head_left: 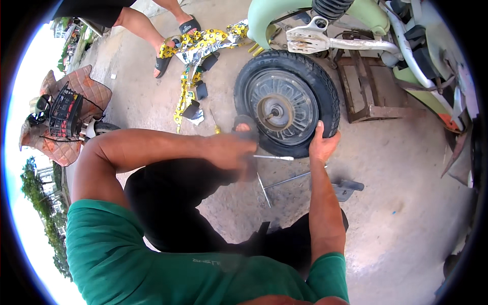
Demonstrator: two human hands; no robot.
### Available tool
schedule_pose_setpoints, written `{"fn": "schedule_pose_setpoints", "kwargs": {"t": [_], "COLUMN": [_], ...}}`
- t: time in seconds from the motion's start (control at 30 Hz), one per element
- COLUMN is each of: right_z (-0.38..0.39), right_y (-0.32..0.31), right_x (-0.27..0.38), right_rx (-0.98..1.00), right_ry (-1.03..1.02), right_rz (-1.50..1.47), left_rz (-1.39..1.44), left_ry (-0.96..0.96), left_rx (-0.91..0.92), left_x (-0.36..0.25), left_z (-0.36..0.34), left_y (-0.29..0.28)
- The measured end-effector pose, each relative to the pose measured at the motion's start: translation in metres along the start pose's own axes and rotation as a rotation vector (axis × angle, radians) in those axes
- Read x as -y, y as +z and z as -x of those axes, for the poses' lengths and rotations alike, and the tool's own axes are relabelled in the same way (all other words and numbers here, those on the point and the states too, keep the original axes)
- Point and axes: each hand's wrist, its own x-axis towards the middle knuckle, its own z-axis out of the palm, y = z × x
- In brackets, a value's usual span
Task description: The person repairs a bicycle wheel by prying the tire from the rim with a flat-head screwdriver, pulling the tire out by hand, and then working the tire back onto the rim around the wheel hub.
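A black tyre [250,76] on a hub-motor wheel [284,96] is in front of me. My right hand [322,143] grips the tyre's lower right edge, thumb on the sidewall. My left hand [233,152], blurred, is closed on a thin silver metal rod [274,157], which points right just below the tyre's lower edge; whether it touches the tyre I cannot tell. Below them on the ground is a metal cross wrench [265,188], and right of it a dark grey metal piece [345,189], partly behind my right forearm.
A pale green two-wheeler [264,18] stands over a rusty metal stand [381,112]. Yellow patterned wrapping [208,38] with dark pieces and a yellow-handled screwdriver [218,129] lie on the concrete. Another person's legs [142,33] are at upper left. A scooter with a quilted cover [96,89] stands left.
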Motion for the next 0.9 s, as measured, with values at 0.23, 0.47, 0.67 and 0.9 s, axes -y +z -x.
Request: {"fn": "schedule_pose_setpoints", "kwargs": {"t": [0.23, 0.47, 0.67, 0.9], "right_z": [0.0, -0.012, -0.078, -0.114], "right_y": [-0.004, -0.006, -0.014, -0.001], "right_x": [0.007, -0.005, 0.024, 0.117], "right_rx": [0.032, 0.039, 0.198, 0.443], "right_ry": [0.011, -0.04, -0.249, -0.337], "right_rz": [0.0, 0.082, 0.172, 0.521], "left_rz": [0.347, 0.127, 0.235, 0.819], "left_ry": [-0.585, -0.555, -0.752, -0.86], "left_rx": [-0.779, -0.768, -0.648, -0.397], "left_x": [0.127, 0.173, 0.163, 0.177], "left_z": [-0.055, -0.104, -0.082, -0.07], "left_y": [-0.087, -0.076, -0.04, 0.018]}}
